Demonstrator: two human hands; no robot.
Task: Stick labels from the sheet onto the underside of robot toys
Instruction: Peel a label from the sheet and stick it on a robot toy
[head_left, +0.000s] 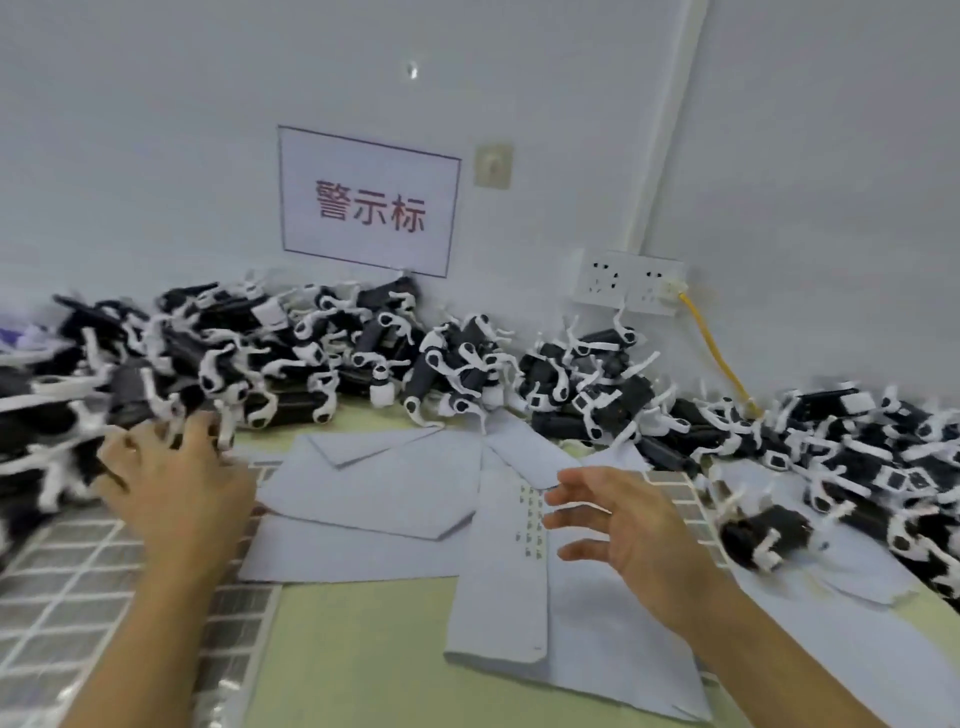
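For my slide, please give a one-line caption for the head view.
Left hand reaches into the robot toys; right hand hovers open over a label sheet.

I see black-and-white robot toys (291, 353), pale blue sheets (374, 488), a light green table (353, 649), a yellow cable (719, 358), and red sign (370, 202) lettering.

You get even, soft, cool-white light with only faint shadows and no harsh glare. Motion blur smears the whole view, worst on the toy pile (78, 395) at far left and your left hand (171, 488). Wide-angle distortion bends the edges.
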